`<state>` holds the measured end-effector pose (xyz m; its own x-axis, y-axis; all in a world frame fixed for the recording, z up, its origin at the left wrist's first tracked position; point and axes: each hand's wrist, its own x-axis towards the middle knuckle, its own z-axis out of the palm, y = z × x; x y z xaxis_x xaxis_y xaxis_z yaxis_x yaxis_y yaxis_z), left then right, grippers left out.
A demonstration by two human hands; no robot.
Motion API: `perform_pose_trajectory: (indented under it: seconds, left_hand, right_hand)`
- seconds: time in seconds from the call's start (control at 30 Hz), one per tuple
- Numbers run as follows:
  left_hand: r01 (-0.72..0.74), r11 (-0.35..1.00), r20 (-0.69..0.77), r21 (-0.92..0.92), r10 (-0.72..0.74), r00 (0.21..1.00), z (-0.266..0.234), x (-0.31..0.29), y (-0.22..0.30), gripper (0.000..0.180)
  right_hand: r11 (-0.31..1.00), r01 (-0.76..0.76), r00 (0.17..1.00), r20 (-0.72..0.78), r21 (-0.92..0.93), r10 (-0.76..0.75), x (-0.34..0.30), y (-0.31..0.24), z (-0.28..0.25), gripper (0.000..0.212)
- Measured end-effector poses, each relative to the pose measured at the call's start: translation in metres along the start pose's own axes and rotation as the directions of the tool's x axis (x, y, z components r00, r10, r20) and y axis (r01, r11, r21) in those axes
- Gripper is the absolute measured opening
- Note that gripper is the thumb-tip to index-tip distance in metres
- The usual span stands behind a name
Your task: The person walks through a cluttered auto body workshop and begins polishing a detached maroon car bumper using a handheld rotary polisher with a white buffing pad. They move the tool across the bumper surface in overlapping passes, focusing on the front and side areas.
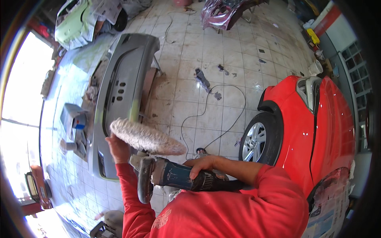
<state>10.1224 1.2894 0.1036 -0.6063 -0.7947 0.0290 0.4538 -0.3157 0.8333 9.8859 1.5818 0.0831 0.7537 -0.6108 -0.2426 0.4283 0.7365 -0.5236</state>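
Note:
A blue and black power polisher [178, 174] is held up close in front of my chest. My right hand [204, 164] is closed round its body, with the thumb lying along the blue housing. On the polisher's front end sits a fluffy, off-white wool polishing pad [147, 137], tilted edge-on, with a black loop handle [145, 180] below it. My left hand [118, 148] grips the pad's left end; most of its fingers are hidden behind the wool.
A grey car bumper [125, 75] rests on a stand to the left. At the right is a red car [293, 115] with its front wheel [256, 141]. A dark cable [206, 107] loops over the tiled floor [170, 95]. A maroon bumper [222, 16] stands at the back.

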Motion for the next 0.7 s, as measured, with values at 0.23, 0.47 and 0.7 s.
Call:
perform_pose_trajectory:
  seconds: [0.23, 0.47, 0.7]
  left_hand:
    - [0.160, 0.984, -0.083, -0.083, -0.167, 0.983, 0.063, 0.104, -0.104, 0.083]
    - [-0.035, 0.959, -0.122, 0.280, 0.072, 0.990, 0.111, 0.230, -0.152, 0.032]
    - [-0.112, 0.783, -0.067, 0.612, 0.192, 0.979, 0.184, 0.394, -0.168, 0.051]
  right_hand:
    - [0.963, 0.236, 0.942, -0.275, 0.132, -0.193, -0.077, -0.047, -0.017, 0.103]
    - [0.882, 0.363, 0.899, -0.361, 0.299, -0.247, -0.097, -0.135, -0.077, 0.084]
    - [0.691, 0.573, 0.804, -0.465, 0.442, -0.369, -0.100, -0.228, -0.118, 0.071]
